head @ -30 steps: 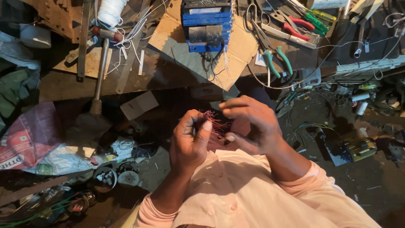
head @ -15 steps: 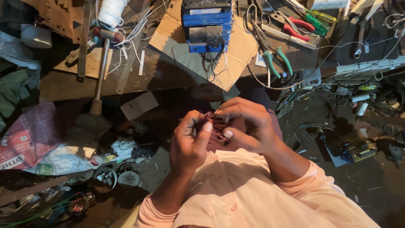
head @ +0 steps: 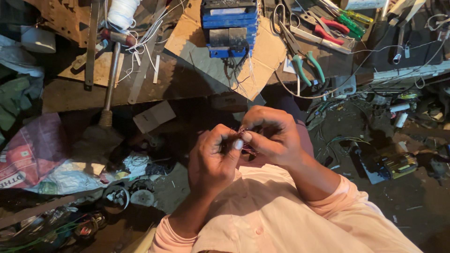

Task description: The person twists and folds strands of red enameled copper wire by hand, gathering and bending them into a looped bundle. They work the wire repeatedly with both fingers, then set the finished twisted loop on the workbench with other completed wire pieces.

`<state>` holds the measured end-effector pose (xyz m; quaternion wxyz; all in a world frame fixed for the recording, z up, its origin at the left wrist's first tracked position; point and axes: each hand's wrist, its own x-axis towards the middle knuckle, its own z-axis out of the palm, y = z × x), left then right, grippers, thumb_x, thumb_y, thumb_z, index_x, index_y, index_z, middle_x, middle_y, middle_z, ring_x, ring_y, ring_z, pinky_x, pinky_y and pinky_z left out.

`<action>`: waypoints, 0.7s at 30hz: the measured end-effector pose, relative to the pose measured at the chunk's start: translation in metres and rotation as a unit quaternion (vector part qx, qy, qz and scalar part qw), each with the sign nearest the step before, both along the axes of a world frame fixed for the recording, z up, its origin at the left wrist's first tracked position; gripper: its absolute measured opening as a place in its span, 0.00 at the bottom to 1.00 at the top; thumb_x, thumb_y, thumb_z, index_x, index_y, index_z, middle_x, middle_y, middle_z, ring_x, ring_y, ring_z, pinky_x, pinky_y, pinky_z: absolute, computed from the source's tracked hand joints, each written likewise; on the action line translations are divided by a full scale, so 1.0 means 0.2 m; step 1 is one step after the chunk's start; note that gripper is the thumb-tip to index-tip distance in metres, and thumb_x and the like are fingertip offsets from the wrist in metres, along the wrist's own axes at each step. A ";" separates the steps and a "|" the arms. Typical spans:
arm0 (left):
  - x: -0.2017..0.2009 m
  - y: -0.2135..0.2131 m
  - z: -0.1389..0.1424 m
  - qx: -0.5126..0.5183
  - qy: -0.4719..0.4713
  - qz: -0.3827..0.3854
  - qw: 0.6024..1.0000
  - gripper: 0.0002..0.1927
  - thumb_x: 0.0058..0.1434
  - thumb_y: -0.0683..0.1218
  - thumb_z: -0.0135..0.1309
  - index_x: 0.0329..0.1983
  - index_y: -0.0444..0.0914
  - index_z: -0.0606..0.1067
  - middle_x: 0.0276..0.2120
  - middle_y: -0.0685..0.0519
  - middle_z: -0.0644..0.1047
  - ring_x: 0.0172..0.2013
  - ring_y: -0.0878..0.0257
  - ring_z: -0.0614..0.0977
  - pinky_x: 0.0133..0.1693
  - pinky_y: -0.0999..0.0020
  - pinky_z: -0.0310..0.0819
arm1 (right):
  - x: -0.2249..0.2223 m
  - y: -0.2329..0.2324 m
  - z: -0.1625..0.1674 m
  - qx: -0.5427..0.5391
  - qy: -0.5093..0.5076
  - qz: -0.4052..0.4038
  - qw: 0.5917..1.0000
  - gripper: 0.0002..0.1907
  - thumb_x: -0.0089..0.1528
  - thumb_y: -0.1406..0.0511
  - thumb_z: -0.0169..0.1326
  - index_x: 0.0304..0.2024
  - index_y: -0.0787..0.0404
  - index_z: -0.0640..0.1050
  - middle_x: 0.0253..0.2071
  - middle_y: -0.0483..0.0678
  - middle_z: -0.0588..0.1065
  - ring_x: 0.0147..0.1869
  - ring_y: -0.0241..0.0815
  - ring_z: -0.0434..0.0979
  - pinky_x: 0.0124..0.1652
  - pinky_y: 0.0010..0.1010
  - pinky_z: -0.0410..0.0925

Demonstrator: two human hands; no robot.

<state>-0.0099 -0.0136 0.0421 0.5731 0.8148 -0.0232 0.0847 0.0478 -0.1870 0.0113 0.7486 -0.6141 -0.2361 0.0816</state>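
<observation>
Both hands are being held close together above the lap, fingertips meeting over a small reddish wire bundle (head: pixel 244 140). The left hand (head: pixel 213 161) is being curled nearly shut, its thumb and forefinger pinching the bundle's near edge; the right hand (head: pixel 272 138) is being folded over the far side, fingers bent in and gripping the same piece. The bundle is being kept between the two pinches, probably so that thin strands can be steadied from one side while being worked from the other. How many strands are in it cannot be told, since most of it is being hidden by the fingers.

One blue block (head: pixel 229 26) is being kept upright on a sheet of cardboard (head: pixel 267 51) on the bench (head: pixel 178 86), directly ahead and near. Two pliers are being left beside it: one green-handled pair (head: pixel 307 65) and one red-handled pair (head: pixel 328 33). One hammer (head: pixel 110 89) is lying to the left, handle pointing toward the person, with one white spool (head: pixel 123 11) beyond it.
</observation>
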 end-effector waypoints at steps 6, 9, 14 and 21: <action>0.00 -0.01 -0.03 -0.021 0.012 -0.004 1.000 0.05 0.65 0.43 0.59 0.36 0.37 0.75 0.26 0.54 0.74 0.28 0.65 0.75 0.32 0.71 0.70 | 0.01 -0.01 -0.05 0.009 -0.025 -0.018 0.999 0.04 0.62 0.71 0.59 0.35 0.68 0.77 0.35 0.49 0.75 0.39 0.37 0.73 0.40 0.28 0.65; 0.01 -0.02 -0.05 -0.043 -0.021 0.002 0.999 0.04 0.66 0.41 0.58 0.39 0.36 0.75 0.29 0.53 0.76 0.32 0.65 0.75 0.37 0.72 0.70 | 0.00 0.00 -0.07 0.027 0.031 -0.026 0.999 0.05 0.61 0.71 0.58 0.35 0.69 0.76 0.35 0.49 0.74 0.38 0.36 0.70 0.38 0.27 0.64; 0.00 0.00 -0.05 -0.128 0.035 0.001 0.991 0.05 0.67 0.41 0.55 0.43 0.35 0.74 0.34 0.55 0.77 0.37 0.68 0.78 0.42 0.74 0.73 | -0.01 0.01 -0.09 0.047 0.054 -0.024 0.997 0.06 0.62 0.71 0.58 0.35 0.69 0.75 0.35 0.49 0.74 0.39 0.35 0.70 0.40 0.27 0.63; -0.01 0.01 -0.06 -0.134 0.018 0.005 0.991 0.03 0.70 0.40 0.53 0.44 0.34 0.73 0.37 0.56 0.74 0.38 0.70 0.74 0.44 0.75 0.71 | -0.01 0.02 -0.10 0.064 0.079 -0.011 0.995 0.07 0.63 0.69 0.58 0.34 0.69 0.75 0.35 0.49 0.74 0.39 0.35 0.70 0.39 0.26 0.64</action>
